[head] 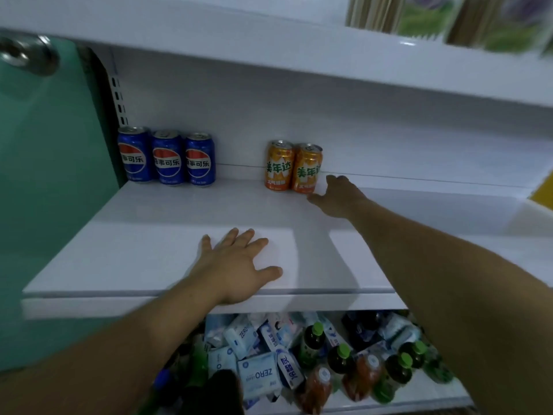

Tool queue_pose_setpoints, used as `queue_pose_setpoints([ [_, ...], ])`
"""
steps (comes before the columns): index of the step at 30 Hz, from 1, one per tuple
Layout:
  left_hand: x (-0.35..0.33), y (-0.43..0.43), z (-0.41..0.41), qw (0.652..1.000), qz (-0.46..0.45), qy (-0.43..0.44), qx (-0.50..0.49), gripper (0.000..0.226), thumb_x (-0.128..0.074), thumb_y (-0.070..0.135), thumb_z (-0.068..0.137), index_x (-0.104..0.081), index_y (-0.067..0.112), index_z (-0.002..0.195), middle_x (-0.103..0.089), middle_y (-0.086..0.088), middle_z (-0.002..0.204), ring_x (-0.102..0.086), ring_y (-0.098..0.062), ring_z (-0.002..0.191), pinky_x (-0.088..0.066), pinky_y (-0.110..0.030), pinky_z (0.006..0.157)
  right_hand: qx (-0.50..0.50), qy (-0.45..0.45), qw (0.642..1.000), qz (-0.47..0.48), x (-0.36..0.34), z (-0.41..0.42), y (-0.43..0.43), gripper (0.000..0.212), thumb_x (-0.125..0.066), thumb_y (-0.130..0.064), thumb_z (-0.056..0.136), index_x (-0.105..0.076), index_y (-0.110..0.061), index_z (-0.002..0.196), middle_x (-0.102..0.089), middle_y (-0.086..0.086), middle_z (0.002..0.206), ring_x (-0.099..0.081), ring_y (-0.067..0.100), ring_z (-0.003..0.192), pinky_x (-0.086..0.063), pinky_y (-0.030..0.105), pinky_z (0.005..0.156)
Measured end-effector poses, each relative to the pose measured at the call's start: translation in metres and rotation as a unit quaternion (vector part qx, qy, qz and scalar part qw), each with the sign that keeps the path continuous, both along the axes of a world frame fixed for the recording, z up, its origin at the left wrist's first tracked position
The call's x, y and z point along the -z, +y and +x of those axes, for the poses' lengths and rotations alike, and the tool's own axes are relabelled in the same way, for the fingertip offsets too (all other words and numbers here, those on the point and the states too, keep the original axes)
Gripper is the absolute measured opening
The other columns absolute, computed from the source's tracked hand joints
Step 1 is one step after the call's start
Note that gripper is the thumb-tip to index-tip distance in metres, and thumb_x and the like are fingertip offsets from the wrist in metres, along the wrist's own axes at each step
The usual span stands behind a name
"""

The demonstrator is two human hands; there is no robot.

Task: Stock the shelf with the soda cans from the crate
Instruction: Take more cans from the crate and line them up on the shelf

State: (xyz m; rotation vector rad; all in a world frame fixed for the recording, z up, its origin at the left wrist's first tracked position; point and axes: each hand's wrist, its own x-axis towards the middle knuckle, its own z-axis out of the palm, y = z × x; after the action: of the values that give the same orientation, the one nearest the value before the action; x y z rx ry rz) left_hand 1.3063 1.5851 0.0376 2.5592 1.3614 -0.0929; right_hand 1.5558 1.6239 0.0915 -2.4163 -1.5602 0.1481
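Observation:
Three blue cola cans stand in a row at the back left of the white shelf. Two orange soda cans stand side by side at the back middle. My right hand reaches in just right of the orange cans with fingers loosely spread, holding nothing; its thumb is close to the right can's base. My left hand rests flat on the shelf near the front edge, fingers spread. No crate is in view.
A lower shelf holds several green-capped bottles and white packets. A teal door with a metal knob stands at the left. An upper shelf overhangs, carrying blurred packages.

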Motion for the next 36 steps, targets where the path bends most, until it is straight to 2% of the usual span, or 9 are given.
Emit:
queue_pose_setpoints([
  [2, -0.005, 0.000, 0.002, 1.000, -0.012, 0.001, -0.006, 0.080, -0.026, 0.077, 0.085, -0.005, 0.039, 0.152, 0.006, 0.010, 0.161, 0.007, -0.015, 0.148, 0.007, -0.056, 0.116, 0.006, -0.050, 0.997, -0.057, -0.011, 0.007, -0.038, 0.077, -0.048, -0.060, 0.092, -0.028, -0.012, 0.149, -0.038, 0.013, 0.147, -0.042, 0.033, 0.132, -0.040, 0.041, 0.102],
  [5, -0.019, -0.010, 0.019, 1.000, -0.025, 0.001, 0.003, 0.082, -0.039, 0.071, 0.086, -0.013, 0.031, 0.153, -0.003, 0.003, 0.162, -0.001, -0.021, 0.148, -0.002, -0.054, 0.117, 0.025, -0.058, 0.995, -0.076, -0.021, 0.021, -0.101, 0.078, -0.047, -0.060, 0.093, -0.026, -0.011, 0.151, -0.036, 0.013, 0.151, -0.040, 0.032, 0.134, -0.037, 0.041, 0.108],
  [13, -0.027, -0.135, 0.147, 0.964, 0.010, -0.030, 0.264, 0.069, -0.053, 0.059, 0.087, -0.034, 0.027, 0.145, -0.033, 0.000, 0.151, -0.032, -0.024, 0.136, -0.029, -0.049, 0.110, 0.166, -0.061, 0.980, -0.089, -0.016, 0.059, -0.296, 0.074, -0.046, -0.059, 0.094, -0.028, -0.014, 0.150, -0.039, 0.011, 0.148, -0.046, 0.032, 0.127, -0.044, 0.043, 0.099],
  [16, -0.017, -0.196, 0.184, 0.937, 0.002, -0.022, 0.350, 0.071, -0.053, 0.058, 0.088, -0.033, 0.025, 0.147, -0.030, -0.002, 0.153, -0.031, -0.025, 0.138, -0.031, -0.048, 0.110, 0.235, -0.035, 0.966, -0.100, -0.008, 0.070, -0.373, 0.073, -0.050, -0.060, 0.092, -0.034, -0.013, 0.146, -0.047, 0.012, 0.141, -0.052, 0.031, 0.117, -0.049, 0.044, 0.092],
  [20, 0.002, -0.264, 0.223, 0.902, -0.021, 0.008, 0.430, 0.075, -0.053, 0.055, 0.090, -0.025, 0.022, 0.151, -0.020, -0.002, 0.159, -0.021, -0.023, 0.145, -0.028, -0.043, 0.115, 0.334, -0.006, 0.938, -0.091, 0.005, 0.080, -0.466, 0.072, -0.054, -0.058, 0.090, -0.037, -0.016, 0.146, -0.047, 0.010, 0.144, -0.048, 0.030, 0.126, -0.045, 0.042, 0.099],
  [25, 0.028, -0.328, 0.260, 0.857, -0.047, 0.034, 0.512, 0.069, -0.056, 0.049, 0.091, -0.032, 0.018, 0.147, -0.034, -0.005, 0.152, -0.034, -0.023, 0.137, -0.036, -0.038, 0.108, 0.437, 0.042, 0.894, -0.092, 0.042, 0.091, -0.552, 0.079, -0.055, -0.060, 0.088, -0.028, -0.021, 0.151, -0.041, 0.006, 0.151, -0.043, 0.028, 0.133, -0.040, 0.042, 0.106],
  [29, 0.065, -0.359, 0.299, 0.822, -0.051, 0.058, 0.565, 0.064, -0.059, 0.053, 0.085, -0.043, 0.022, 0.139, -0.045, -0.003, 0.142, -0.045, -0.023, 0.125, -0.043, -0.040, 0.101, 0.500, 0.087, 0.855, -0.109, 0.085, 0.097, -0.600, 0.070, -0.055, -0.056, 0.090, -0.035, -0.019, 0.147, -0.046, 0.006, 0.146, -0.047, 0.028, 0.128, -0.041, 0.039, 0.101],
  [33, 0.113, -0.383, 0.333, 0.796, -0.085, 0.096, 0.591, 0.063, -0.060, 0.050, 0.084, -0.043, 0.025, 0.139, -0.046, -0.001, 0.140, -0.045, -0.023, 0.126, -0.040, -0.041, 0.104, 0.533, 0.147, 0.820, -0.145, 0.142, 0.111, -0.637, 0.053, -0.060, -0.053, 0.087, -0.052, -0.020, 0.127, -0.062, 0.003, 0.117, -0.058, 0.021, 0.098, -0.050, 0.034, 0.082],
  [36, 0.155, -0.397, 0.357, 0.780, -0.103, 0.131, 0.604, 0.056, -0.058, 0.050, 0.085, -0.046, 0.027, 0.134, -0.047, 0.000, 0.139, -0.045, -0.020, 0.125, -0.040, -0.043, 0.103, 0.546, 0.194, 0.795, -0.182, 0.187, 0.130, -0.660, 0.054, -0.057, -0.054, 0.088, -0.050, -0.018, 0.128, -0.059, 0.006, 0.120, -0.058, 0.023, 0.102, -0.052, 0.039, 0.087],
])
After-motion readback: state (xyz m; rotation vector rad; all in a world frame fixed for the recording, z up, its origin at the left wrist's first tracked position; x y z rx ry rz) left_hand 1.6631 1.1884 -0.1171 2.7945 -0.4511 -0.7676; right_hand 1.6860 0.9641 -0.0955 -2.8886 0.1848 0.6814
